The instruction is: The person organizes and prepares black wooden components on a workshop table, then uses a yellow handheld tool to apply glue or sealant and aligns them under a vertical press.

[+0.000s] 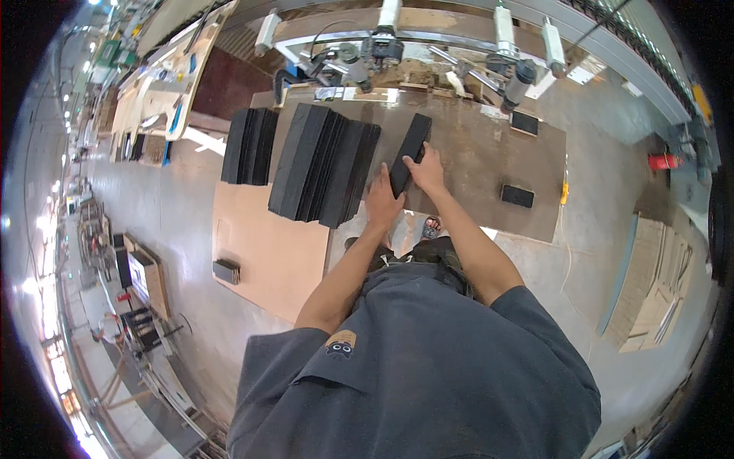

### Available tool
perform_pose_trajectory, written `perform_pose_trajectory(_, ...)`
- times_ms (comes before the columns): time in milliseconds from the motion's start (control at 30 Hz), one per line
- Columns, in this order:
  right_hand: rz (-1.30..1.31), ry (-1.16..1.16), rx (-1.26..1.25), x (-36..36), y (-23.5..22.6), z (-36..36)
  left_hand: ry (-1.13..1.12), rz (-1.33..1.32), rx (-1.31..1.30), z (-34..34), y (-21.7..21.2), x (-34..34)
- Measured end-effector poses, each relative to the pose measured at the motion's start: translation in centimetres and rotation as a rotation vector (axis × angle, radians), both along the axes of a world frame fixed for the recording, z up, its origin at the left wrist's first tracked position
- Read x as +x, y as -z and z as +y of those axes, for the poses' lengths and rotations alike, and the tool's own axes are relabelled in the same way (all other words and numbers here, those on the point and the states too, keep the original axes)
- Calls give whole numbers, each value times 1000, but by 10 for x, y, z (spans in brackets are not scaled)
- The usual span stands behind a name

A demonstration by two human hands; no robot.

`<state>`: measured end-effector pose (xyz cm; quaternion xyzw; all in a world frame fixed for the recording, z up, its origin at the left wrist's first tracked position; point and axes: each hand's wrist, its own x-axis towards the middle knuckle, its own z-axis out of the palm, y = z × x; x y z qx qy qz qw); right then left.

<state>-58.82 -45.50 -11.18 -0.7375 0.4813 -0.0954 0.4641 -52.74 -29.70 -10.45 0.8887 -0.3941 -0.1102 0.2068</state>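
Observation:
Between my hands is a long black block (413, 148), slanted on the brown board of the table (466, 145). My left hand (384, 200) grips its near end from the left side. My right hand (426, 168) holds its right side around the middle, with the thumb across the top. Whether the block is one piece or a pack of thin strips I cannot tell. Just left of my hands, a large row of black slabs (325, 164) is packed face to face. Farther left stands a smaller row of black slabs (250, 147).
Two small black blocks lie on the right of the table, one far (524, 123) and one near (518, 196). Another small black stack (226, 270) sits on a light board (267, 237) at left. Machine heads (382, 47) hang over the far edge. Stacked boards (650, 283) stand at right.

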Motion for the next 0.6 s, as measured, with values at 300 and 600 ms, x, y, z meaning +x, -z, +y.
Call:
perform_pose_trajectory(300, -318, 149, 14, -5, -6, 33, -125, 196, -265, 101, -121, -31)
perform_pose_trajectory(600, -378, 14, 569, 40, 0, 91, -587, 1002, -294, 237, -25, 23)
